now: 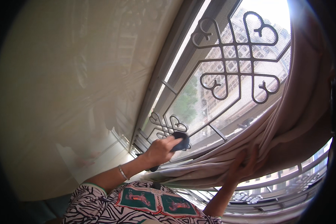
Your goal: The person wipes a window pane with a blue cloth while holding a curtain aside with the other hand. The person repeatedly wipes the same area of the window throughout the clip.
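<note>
My left hand [160, 151], with a metal bangle on the wrist, is shut on a dark cloth [182, 141]. The cloth lies over part of the smaller scrolled ornament of the metal window grille [239, 58], with some blur around it. A mesh screen [184, 98] shows with the grille. Further right, my right hand [247, 163] is in the shaded folds of a beige curtain [271, 137], its fingers bent into the fabric and holding it back. Part of that hand is dark against the folds.
A glossy beige wall [72, 98] stands at the left, beside the window frame [162, 56]. The curtain hangs down the right side and sweeps under the window. Below it, more scrolled grille [246, 197] and window rails show at the lower right. Buildings and greenery are outside.
</note>
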Motion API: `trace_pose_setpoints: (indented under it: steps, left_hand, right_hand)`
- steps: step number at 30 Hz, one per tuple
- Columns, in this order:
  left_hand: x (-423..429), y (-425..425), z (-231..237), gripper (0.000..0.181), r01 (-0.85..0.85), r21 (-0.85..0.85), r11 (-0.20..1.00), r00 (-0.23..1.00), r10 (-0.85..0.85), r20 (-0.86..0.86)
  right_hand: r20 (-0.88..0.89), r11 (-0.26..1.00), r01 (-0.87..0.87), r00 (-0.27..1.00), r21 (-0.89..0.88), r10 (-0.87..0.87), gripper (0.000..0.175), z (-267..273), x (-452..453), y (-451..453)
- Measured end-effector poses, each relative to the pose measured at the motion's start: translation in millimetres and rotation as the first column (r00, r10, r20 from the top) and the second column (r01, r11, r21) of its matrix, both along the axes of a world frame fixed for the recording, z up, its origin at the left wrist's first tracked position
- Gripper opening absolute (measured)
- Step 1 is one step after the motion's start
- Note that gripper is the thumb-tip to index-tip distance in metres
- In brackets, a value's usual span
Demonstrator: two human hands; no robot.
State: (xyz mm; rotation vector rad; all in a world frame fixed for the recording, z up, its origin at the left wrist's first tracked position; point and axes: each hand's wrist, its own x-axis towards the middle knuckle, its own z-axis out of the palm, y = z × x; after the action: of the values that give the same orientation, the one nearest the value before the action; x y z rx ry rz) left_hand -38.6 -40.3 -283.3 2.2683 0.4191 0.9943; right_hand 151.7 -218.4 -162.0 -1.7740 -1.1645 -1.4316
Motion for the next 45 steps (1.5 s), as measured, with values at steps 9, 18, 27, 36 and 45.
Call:
trace_pose_setpoints:
  steps: [9,18,27,36,45]
  left_hand:
    - [-34,7,-3,0.035,-0.132,-0.498,0.857,0.951,0.252,0.181]
    - [7,40,59,0.029,-0.295,0.076,0.953,0.949,0.282,0.139]
    - [12,30,62,0.036,-0.163,0.391,0.906,0.966,0.227,-0.123]
    - [-13,55,40,0.048,-0.304,0.283,0.91,0.951,0.306,0.037]
    - [1,33,52,0.04,-0.207,0.225,0.952,0.978,0.203,0.037]
  right_hand:
    - [0.014,1.0,-0.006,1.0,0.03,0.005,0.025,-7,2,-1]
    - [0.066,0.999,0.013,0.998,0.037,-0.015,0.022,-11,5,-2]
    - [0.037,0.998,-0.033,0.999,0.047,0.031,0.024,-12,3,2]
    - [0.068,0.999,-0.031,0.997,0.038,0.029,0.023,-12,6,0]
    - [0.059,0.998,-0.046,0.997,0.046,0.043,0.021,-13,5,0]
